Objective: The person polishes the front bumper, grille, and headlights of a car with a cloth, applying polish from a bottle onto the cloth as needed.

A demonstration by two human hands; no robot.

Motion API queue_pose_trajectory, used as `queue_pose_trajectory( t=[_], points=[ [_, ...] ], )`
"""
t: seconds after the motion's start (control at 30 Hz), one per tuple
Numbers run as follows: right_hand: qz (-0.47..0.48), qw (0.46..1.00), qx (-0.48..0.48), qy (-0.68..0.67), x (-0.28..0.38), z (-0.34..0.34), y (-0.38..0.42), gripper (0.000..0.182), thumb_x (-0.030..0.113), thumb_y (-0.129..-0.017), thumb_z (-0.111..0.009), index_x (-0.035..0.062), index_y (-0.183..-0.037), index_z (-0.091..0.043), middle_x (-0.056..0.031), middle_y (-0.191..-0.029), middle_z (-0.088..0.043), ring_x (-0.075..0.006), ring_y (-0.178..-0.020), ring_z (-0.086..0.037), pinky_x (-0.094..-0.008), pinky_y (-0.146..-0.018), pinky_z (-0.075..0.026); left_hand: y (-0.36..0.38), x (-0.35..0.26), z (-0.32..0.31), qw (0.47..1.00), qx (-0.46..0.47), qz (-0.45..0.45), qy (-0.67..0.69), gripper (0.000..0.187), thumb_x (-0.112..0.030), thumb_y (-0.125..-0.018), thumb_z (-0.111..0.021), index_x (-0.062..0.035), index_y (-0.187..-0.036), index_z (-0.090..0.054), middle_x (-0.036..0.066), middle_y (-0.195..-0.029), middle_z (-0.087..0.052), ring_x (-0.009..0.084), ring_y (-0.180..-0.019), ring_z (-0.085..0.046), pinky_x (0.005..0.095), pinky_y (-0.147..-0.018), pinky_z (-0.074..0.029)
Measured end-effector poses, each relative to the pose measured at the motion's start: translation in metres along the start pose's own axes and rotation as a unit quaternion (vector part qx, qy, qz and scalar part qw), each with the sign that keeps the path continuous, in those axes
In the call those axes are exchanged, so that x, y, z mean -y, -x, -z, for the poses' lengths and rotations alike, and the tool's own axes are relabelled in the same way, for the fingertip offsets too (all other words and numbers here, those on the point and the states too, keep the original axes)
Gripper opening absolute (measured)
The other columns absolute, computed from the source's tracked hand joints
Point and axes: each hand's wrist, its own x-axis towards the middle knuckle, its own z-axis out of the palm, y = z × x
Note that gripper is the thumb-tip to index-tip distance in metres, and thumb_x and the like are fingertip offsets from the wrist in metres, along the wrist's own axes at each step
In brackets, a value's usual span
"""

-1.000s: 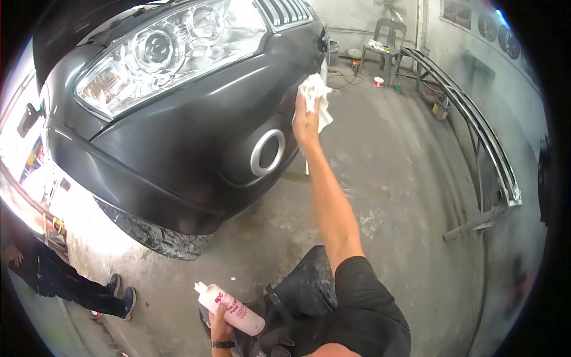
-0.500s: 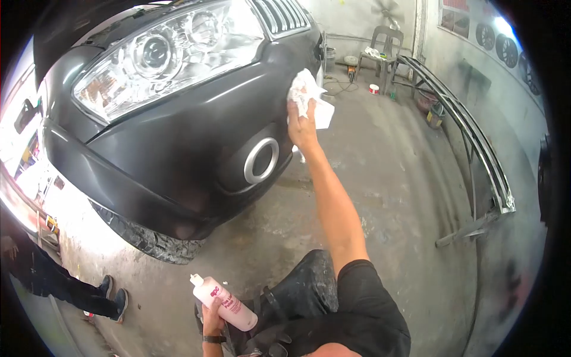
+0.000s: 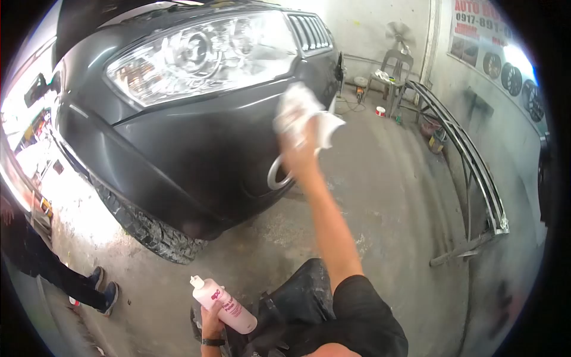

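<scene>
My right hand grips a crumpled white cloth, blurred by motion, in front of the dark bumper of a vehicle. Beneath that hand, the silver ring round the fog-light opening is partly hidden. Low in the view, my left hand is wrapped round a pink squeeze bottle with a white nozzle, tilted to the upper left. A large clear headlight sits above the bumper.
At the lower left stands another person in dark trousers. A long metal frame runs along the right wall. Behind are a chair, a fan and a bucket. The front tyre shows under the bumper.
My right hand has moved the cloth left and down across the bumper's corner, over the silver ring. The view has shifted a little. My left hand still holds the bottle.
</scene>
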Motion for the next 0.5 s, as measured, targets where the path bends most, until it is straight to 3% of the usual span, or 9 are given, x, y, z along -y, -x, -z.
queue_pose_trajectory(
  t=[0.03, 0.1, 0.17, 0.2, 0.27, 0.3, 0.37, 0.43, 0.5],
  points=[
    [0.065, 0.993, -0.09, 0.037, -0.034, 0.012, -0.026, 0.04, 0.022, -0.103, -0.05, -0.0043, -0.133, -0.052, -0.0221, -0.129, -0.055, -0.0361, -0.119, -0.054, -0.0421, -0.104, -0.04, 0.003, -0.005, 0.004, 1.0, -0.005, 0.001, -0.001, 0.04, -0.006, -0.09, -0.063, -0.0001, -0.127, -0.05, 0.014, -0.112, -0.064, 0.0278, -0.1, -0.067, 0.0442, -0.089, -0.056],
    [-0.041, 0.995, -0.083, -0.034, -0.06, 0.023, -0.054, 0.042, 0.024, -0.104, -0.048, -0.0059, -0.134, -0.051, -0.0231, -0.135, -0.053, -0.0377, -0.123, -0.051, -0.0428, -0.107, -0.037, 0.009, -0.005, 0.018, 1.0, -0.012, 0.0, 0.005, 0.046, -0.004, -0.086, -0.066, 0.002, -0.129, -0.051, 0.012, -0.115, -0.065, 0.0239, -0.102, -0.066, 0.0386, -0.089, -0.055],
    [-0.092, 0.995, -0.032, 0.021, -0.015, 0.015, -0.054, 0.049, 0.026, -0.105, -0.047, -0.007, -0.141, -0.045, -0.0246, -0.137, -0.054, -0.0322, -0.124, -0.052, -0.0405, -0.108, -0.038, 0.014, -0.007, 0.023, 1.0, -0.018, -0.009, 0.017, 0.046, -0.004, -0.086, -0.067, 0.0018, -0.13, -0.051, 0.012, -0.115, -0.065, 0.0237, -0.102, -0.066, 0.0387, -0.09, -0.055],
    [-0.075, 0.996, -0.04, 0.041, 0.019, -0.006, -0.039, 0.052, 0.025, -0.103, -0.05, -0.0073, -0.144, -0.04, -0.027, -0.137, -0.053, -0.0351, -0.122, -0.054, -0.0407, -0.107, -0.04, 0.014, -0.005, 0.028, 0.999, -0.018, -0.005, 0.027, 0.046, -0.003, -0.086, -0.067, 0.0015, -0.129, -0.051, 0.011, -0.114, -0.065, 0.0236, -0.102, -0.066, 0.0391, -0.09, -0.055],
    [0.13, 0.984, -0.013, 0.122, 0.086, -0.032, -0.007, 0.066, 0.024, -0.091, -0.069, -0.0051, -0.143, -0.042, -0.0292, -0.137, -0.05, -0.0472, -0.132, -0.042, -0.0491, -0.115, -0.028, 0.007, -0.003, 0.028, 1.0, -0.01, 0.0, 0.025, 0.046, -0.003, -0.086, -0.067, 0.0013, -0.13, -0.051, 0.011, -0.113, -0.065, 0.0233, -0.102, -0.066, 0.0388, -0.09, -0.055],
    [0.211, 0.963, 0.075, 0.149, 0.113, -0.033, -0.006, 0.07, 0.024, -0.086, -0.073, -0.0059, -0.142, -0.043, -0.0312, -0.139, -0.046, -0.0529, -0.135, -0.036, -0.0529, -0.117, -0.022, 0.009, -0.002, 0.028, 1.0, -0.008, 0.006, 0.02, 0.046, -0.003, -0.086, -0.068, 0.0011, -0.13, -0.051, 0.011, -0.113, -0.065, 0.0232, -0.102, -0.066, 0.0387, -0.09, -0.055],
    [0.293, 0.932, 0.134, 0.168, 0.111, -0.027, -0.018, 0.062, 0.027, -0.08, -0.075, -0.0007, -0.131, -0.055, -0.0291, -0.135, -0.047, -0.0489, -0.134, -0.038, -0.0546, -0.115, -0.027, 0.007, -0.007, 0.018, 1.0, 0.016, 0.0, 0.011, 0.045, -0.003, -0.086, -0.069, 0.0009, -0.128, -0.052, 0.01, -0.112, -0.065, 0.0232, -0.102, -0.066, 0.0382, -0.09, -0.055],
    [0.172, 0.982, 0.03, 0.07, 0.082, -0.01, -0.03, 0.049, 0.028, -0.087, -0.071, -0.0023, -0.124, -0.06, -0.0288, -0.127, -0.052, -0.0475, -0.129, -0.043, -0.0527, -0.113, -0.03, 0.004, -0.008, 0.016, 1.0, 0.012, -0.018, -0.005, 0.044, -0.004, -0.086, -0.069, 0.0011, -0.127, -0.053, 0.01, -0.111, -0.066, 0.0235, -0.101, -0.067, 0.0383, -0.09, -0.055],
    [-0.108, 0.994, 0.001, -0.015, 0.006, 0.007, -0.059, 0.046, 0.029, -0.096, -0.062, -0.0042, -0.127, -0.057, -0.0303, -0.128, -0.054, -0.048, -0.131, -0.042, -0.0495, -0.112, -0.031, 0.005, -0.006, 0.019, 1.0, 0.004, -0.026, 0.006, 0.044, -0.003, -0.086, -0.069, 0.0016, -0.126, -0.053, 0.01, -0.11, -0.066, 0.0234, -0.101, -0.067, 0.038, -0.09, -0.055]
  ],
)
